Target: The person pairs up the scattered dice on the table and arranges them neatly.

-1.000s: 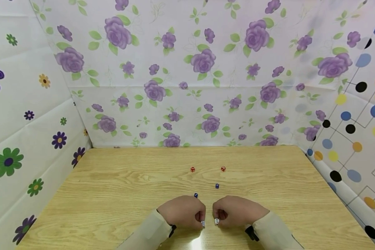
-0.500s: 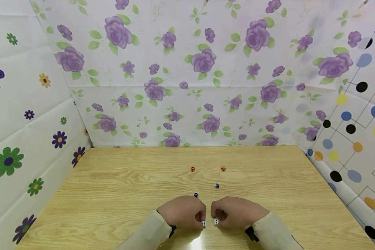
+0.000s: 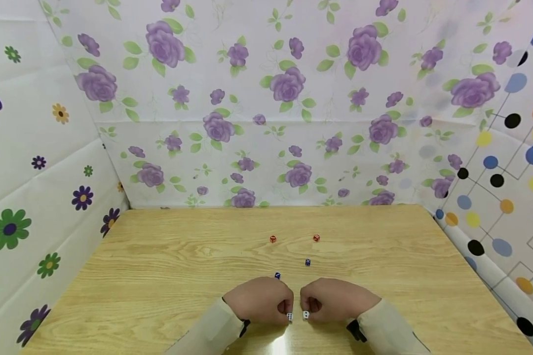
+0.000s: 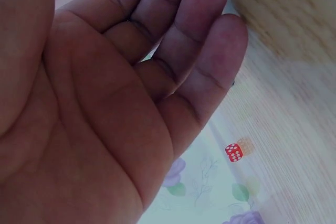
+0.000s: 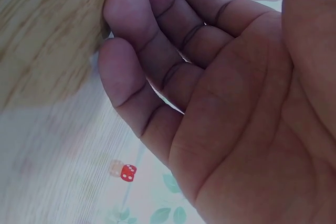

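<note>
Pinching cubic white dice (image 3: 289,317) (image 3: 306,315), both hands (image 3: 262,300) (image 3: 339,301), one apiece, pips facing the viewer.

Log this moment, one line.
left hand: pinches white die; right hand: pinches second white die; white dice: apart; red dice, blue dice: on table

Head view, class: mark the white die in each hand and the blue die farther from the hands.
Left white die (image 3: 289,317), in the left hand (image 3: 261,301): head view, its dotted face.
Right white die (image 3: 306,315), in the right hand (image 3: 337,300): head view, its dotted face.
Farther blue die (image 3: 308,262): head view, middle of its visible surface.
</note>
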Available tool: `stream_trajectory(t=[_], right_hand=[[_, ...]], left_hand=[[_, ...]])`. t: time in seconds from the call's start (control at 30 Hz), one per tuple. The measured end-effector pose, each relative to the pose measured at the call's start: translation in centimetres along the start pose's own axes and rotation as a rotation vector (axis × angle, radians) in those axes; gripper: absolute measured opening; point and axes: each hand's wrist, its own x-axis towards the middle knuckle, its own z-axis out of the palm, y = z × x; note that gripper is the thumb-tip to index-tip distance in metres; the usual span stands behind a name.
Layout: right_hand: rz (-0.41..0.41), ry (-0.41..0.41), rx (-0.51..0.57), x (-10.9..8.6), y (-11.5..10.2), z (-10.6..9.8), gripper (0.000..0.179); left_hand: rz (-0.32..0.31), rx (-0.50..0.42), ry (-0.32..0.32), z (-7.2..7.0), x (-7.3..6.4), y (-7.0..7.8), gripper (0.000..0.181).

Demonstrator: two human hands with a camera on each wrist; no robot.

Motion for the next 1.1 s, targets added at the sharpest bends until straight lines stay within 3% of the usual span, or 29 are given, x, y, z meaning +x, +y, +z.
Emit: stream_trajectory(t=[0.47,1.1], right_hand=[[-0.019,0.002,-0.008,0.09,0.11,0.01,0.013],[-0.023,0.006,0.010,0.47,0.42,0.35,0.012]], left_hand=[[0.022,-0.036,-0.005,0.11,0.02,-0.20,0.009],[0.001,-0.022,-0.008,0.11,0.21,-0.24,0.011]])
